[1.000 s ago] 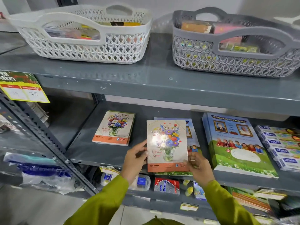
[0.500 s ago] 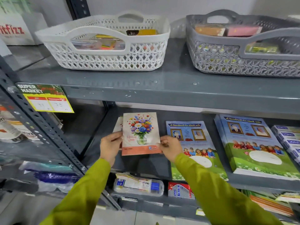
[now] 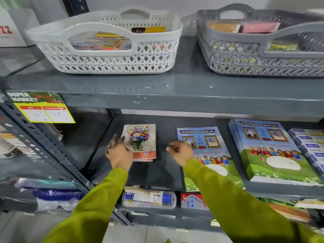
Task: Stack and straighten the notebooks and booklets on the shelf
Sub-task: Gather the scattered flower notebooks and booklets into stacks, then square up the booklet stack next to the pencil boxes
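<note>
A small stack of flower-cover notebooks (image 3: pixel 142 142) lies flat on the grey middle shelf (image 3: pixel 157 172). The left hand (image 3: pixel 119 153), fingers spread, rests on the stack's left edge, gripping nothing. The right hand (image 3: pixel 180 151) hovers loosely curled and empty just beside a blue-green booklet (image 3: pixel 208 155)

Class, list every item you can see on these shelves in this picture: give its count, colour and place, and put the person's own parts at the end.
white basket: one, white, top shelf left, holding assorted items
grey basket: one, grey, top shelf right, holding packets
price tag: one, yellow and green, left upright
flower notebooks: small stack, floral cover, middle shelf left
blue booklet: one showing, blue and green, middle shelf centre
thick booklet stack: one, blue and green, middle shelf right
boxes: several, white and blue, far right
left hand: at the flower notebooks' left edge
right hand: over the blue booklet, empty
</note>
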